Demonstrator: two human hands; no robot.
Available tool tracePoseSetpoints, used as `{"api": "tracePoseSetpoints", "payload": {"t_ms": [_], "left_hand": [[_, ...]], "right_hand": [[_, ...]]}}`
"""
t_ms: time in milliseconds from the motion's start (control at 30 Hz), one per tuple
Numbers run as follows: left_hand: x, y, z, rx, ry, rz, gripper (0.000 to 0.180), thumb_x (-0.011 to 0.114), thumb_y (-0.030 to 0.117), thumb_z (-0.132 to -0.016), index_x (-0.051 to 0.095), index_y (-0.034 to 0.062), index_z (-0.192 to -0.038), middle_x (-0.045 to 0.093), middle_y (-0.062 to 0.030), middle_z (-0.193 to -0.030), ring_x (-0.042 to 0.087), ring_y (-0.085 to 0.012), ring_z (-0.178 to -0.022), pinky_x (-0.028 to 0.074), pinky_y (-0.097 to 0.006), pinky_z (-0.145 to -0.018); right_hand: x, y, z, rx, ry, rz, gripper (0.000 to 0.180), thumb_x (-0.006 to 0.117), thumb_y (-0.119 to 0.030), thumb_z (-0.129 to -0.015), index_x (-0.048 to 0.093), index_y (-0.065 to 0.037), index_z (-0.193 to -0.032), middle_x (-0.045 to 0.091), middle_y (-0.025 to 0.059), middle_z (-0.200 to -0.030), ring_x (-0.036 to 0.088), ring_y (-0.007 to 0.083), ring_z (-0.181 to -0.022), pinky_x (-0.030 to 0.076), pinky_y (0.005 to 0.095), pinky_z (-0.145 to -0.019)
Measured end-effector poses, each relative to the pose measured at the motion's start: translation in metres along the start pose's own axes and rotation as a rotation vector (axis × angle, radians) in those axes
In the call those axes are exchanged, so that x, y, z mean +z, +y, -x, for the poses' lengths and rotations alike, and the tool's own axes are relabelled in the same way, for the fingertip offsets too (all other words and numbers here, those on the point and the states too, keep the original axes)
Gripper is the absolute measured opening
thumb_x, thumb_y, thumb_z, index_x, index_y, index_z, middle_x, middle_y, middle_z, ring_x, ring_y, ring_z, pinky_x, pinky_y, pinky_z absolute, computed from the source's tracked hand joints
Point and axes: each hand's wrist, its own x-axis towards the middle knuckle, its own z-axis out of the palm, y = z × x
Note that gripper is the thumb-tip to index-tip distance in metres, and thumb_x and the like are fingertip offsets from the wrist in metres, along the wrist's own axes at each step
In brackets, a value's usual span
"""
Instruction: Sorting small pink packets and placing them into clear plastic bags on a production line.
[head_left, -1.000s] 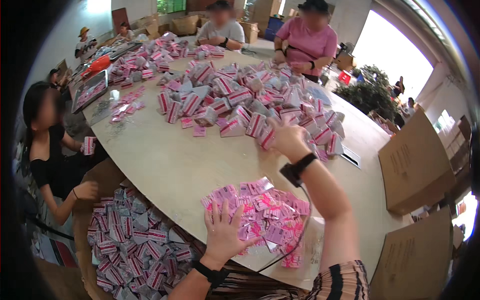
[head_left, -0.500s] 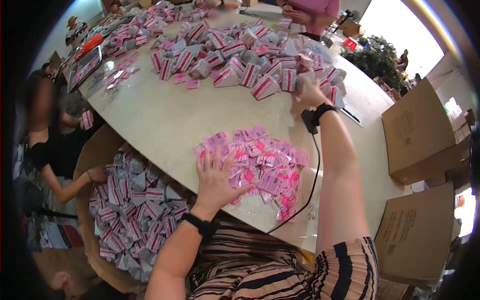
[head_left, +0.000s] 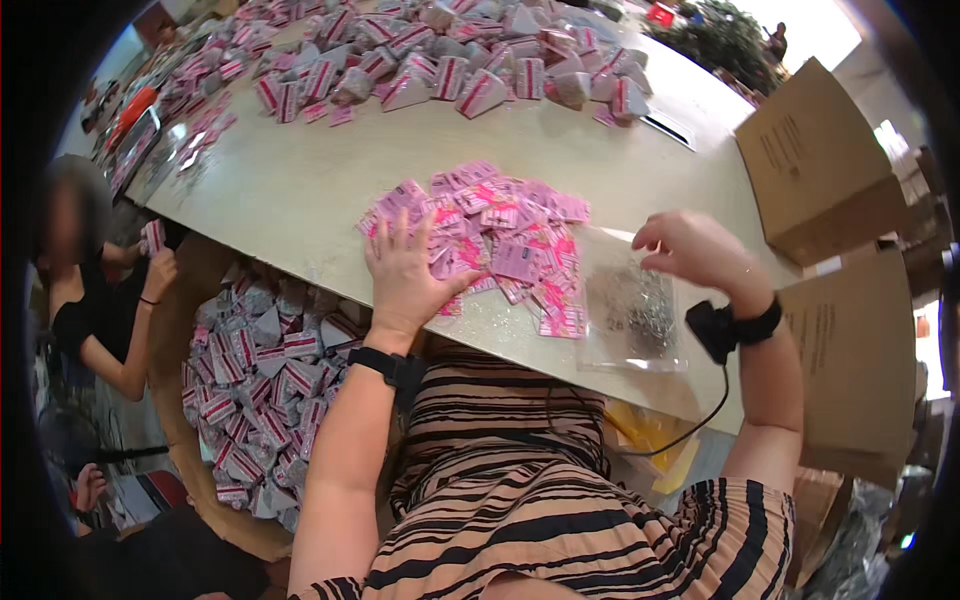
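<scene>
Left hand lay spread on thin pink cards, heaped on the smooth pale table; right hand curled over a clear, wrinkled plastic bag of fine dark bits beside them; could not tell whether it pinched anything; wedge-shaped packets lay piled beyond; cardboard boxes stood at right.

Right hand off heaped packs, drawn back — by clear bag; bag less covered

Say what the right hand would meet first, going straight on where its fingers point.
The right hand would probably meet the pile of flat, rectangular pink cards to its left, though its height is unclear; it might pass above.
</scene>
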Motion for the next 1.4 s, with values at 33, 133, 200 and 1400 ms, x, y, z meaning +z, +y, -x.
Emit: {"api": "tracePoseSetpoints", "payload": {"t_ms": [33,133,200,1400], "left_hand": [[0.003,0.002,-0.003,0.003,0.021,0.012,0.099,0.066,0.075,-0.063,0.044,0.0140,-0.138,0.042,-0.0206,-0.137,0.034,-0.0440,-0.129,0.023,-0.061,-0.105],[0.006,0.007,-0.006,0.025,0.044,0.036,0.099,0.064,0.077,-0.063,0.045,0.0123,-0.136,0.043,-0.0202,-0.137,0.034,-0.0432,-0.129,0.024,-0.060,-0.105],[0.005,0.005,-0.004,0.014,0.060,0.044,0.097,0.060,0.078,-0.066,0.046,0.0115,-0.135,0.043,-0.0197,-0.136,0.034,-0.0422,-0.129,0.025,-0.059,-0.104],[0.015,0.152,0.023,0.359,0.029,0.561,0.018,0.068,0.013,-0.079,0.068,0.0067,-0.096,0.060,-0.0068,-0.090,0.054,-0.0255,-0.091,0.037,-0.041,-0.089]], "right_hand": [[0.023,0.004,0.012,0.026,0.047,0.036,0.026,0.067,-0.018,-0.077,0.069,-0.004,-0.100,0.067,0.0147,-0.093,0.064,0.0330,-0.085,0.051,0.0395,-0.076],[0.082,0.017,0.028,0.139,0.225,-0.077,0.030,0.069,-0.019,-0.074,0.068,-0.005,-0.100,0.066,0.0144,-0.095,0.064,0.0327,-0.087,0.051,0.0398,-0.077],[0.108,0.020,0.026,0.163,0.235,-0.154,0.029,0.070,-0.019,-0.074,0.068,-0.006,-0.100,0.065,0.0133,-0.096,0.064,0.0318,-0.087,0.051,0.0390,-0.077],[0.124,-0.011,0.040,0.049,0.566,-0.705,0.007,0.067,-0.005,-0.079,0.062,0.000,-0.080,0.055,-0.0005,-0.076,0.051,0.0045,-0.063,0.042,0.0205,-0.057]]}}
